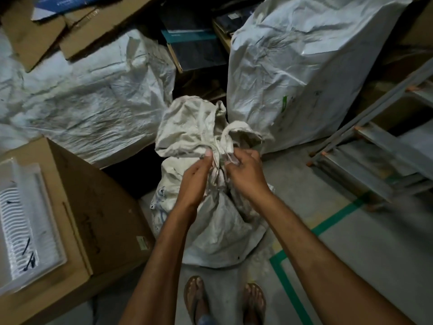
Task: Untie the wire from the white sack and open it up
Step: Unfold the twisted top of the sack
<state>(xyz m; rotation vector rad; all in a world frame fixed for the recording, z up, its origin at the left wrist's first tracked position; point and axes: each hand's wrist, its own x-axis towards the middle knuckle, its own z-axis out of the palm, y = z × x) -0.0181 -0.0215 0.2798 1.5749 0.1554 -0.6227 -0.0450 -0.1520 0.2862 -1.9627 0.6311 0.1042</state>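
A small patch of bare grey concrete floor [351, 266] is lying open around the person's sandalled feet [199, 299], marked by strips of green tape [328, 221], while everything else is crowding in close. A brown cardboard box [93, 207] is sitting on the left with its top open, holding a clear plastic tray of white ribbed parts [25, 214]. Two large white woven bundles are hemming in the far side, one slumped at the left [82, 90] and one standing tall at the right [304, 66], with dark flat cartons [194, 43] stacked between them. A grey metal ladder [375, 146] is lying at the right edge. In the middle, just ahead of the feet, the crumpled, dirty white woven sack [215, 231] is standing upright, its neck bunched tight and the loose top flopping above. The left hand [199, 177] is pinching the gathered neck, and the right hand [246, 170] is closing its fingers on the same spot. The wire itself is too thin and blurred to make out.
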